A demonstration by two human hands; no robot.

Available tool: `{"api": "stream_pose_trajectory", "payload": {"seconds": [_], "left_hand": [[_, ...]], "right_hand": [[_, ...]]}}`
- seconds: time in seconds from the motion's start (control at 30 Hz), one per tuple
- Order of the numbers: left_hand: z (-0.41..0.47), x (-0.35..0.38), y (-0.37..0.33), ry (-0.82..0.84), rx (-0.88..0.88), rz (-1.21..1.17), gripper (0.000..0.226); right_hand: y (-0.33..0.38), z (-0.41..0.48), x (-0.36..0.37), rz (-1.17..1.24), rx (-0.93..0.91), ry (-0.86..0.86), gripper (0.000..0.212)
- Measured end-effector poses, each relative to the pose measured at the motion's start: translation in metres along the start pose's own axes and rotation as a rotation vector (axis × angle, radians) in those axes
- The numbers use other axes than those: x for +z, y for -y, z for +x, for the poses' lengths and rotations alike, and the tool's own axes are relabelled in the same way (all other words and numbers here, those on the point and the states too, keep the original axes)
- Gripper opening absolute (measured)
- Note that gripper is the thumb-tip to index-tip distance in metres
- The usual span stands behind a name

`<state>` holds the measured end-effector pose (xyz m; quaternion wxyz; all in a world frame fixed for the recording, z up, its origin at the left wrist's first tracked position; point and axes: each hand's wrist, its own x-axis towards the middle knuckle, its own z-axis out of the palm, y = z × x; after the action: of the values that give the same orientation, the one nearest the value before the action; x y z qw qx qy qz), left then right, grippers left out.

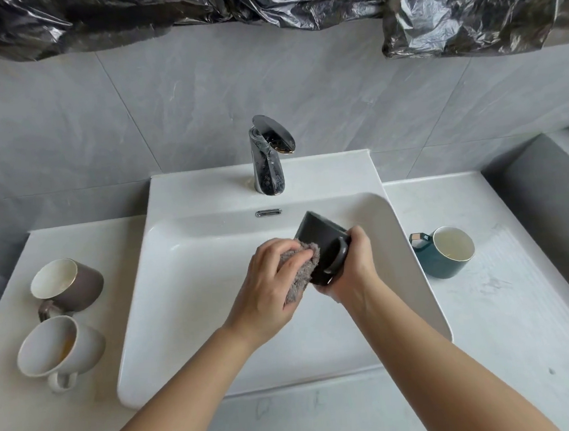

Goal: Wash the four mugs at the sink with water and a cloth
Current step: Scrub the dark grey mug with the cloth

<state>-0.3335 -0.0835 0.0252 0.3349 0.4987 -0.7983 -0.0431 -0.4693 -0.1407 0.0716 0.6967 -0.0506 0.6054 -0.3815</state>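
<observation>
We have one wide-angle view, from the head. It faces forward and steeply down, close over the sink (pixel 193 292). The tap (pixel 268 161) and wall (pixel 163 105) lie far, with counter (pixel 507 299) left and right.

Tilted black mug (pixel 319 236) over sink (pixel 186 292) meets grey cloth (pixel 301 265); brown mug (pixel 82 284), white mug (pixel 81 350) left, teal mug (pixel 439 265) right.

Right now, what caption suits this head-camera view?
Left hand presses a grey cloth against a black mug gripped by the right hand, over the sink.
</observation>
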Motion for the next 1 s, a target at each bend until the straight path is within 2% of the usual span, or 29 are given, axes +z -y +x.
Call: {"api": "stream_pose_trajectory", "payload": {"seconds": [0.1, 0.27, 0.4, 0.47, 0.53, 0.6, 0.67, 0.77, 0.83, 1.0], "left_hand": [[0.0, 0.001, 0.0, -0.032, -0.024, -0.03, 0.052], [0.021, -0.002, -0.009, -0.097, -0.046, -0.061, 0.053], [0.019, 0.0, -0.014, -0.189, -0.252, -0.191, 0.048], [0.012, 0.004, -0.018, -0.167, -0.333, -0.17, 0.053], [0.006, 0.009, -0.02, -0.094, -0.466, -0.142, 0.061], [0.009, 0.008, -0.025, -0.053, -0.661, -0.327, 0.064], [0.016, 0.006, -0.028, -0.179, -0.772, -0.536, 0.052], [0.025, 0.002, -0.031, -0.355, -0.912, -0.609, 0.049], [0.028, 0.005, -0.029, -0.392, -1.029, -0.745, 0.045], [0.028, 0.005, -0.014, -0.337, -1.186, -0.818, 0.027]], "right_hand": [[0.001, 0.001, 0.002, 0.036, -0.056, 0.024, 0.019], [-0.016, 0.003, 0.005, -0.042, -0.064, 0.072, 0.025], [-0.027, 0.008, 0.001, -0.05, -0.107, 0.08, 0.022], [-0.028, 0.011, 0.0, -0.022, -0.205, 0.061, 0.028], [-0.027, 0.015, 0.0, 0.009, -0.307, 0.058, 0.044], [-0.026, 0.016, 0.002, 0.004, -0.415, 0.072, 0.042], [-0.028, 0.015, 0.004, -0.019, -0.488, 0.09, 0.038], [-0.033, 0.016, 0.006, -0.05, -0.567, 0.12, 0.038], [-0.036, 0.015, 0.006, -0.081, -0.604, 0.145, 0.043], [-0.046, 0.014, 0.003, -0.094, -0.656, 0.207, 0.042]]}}
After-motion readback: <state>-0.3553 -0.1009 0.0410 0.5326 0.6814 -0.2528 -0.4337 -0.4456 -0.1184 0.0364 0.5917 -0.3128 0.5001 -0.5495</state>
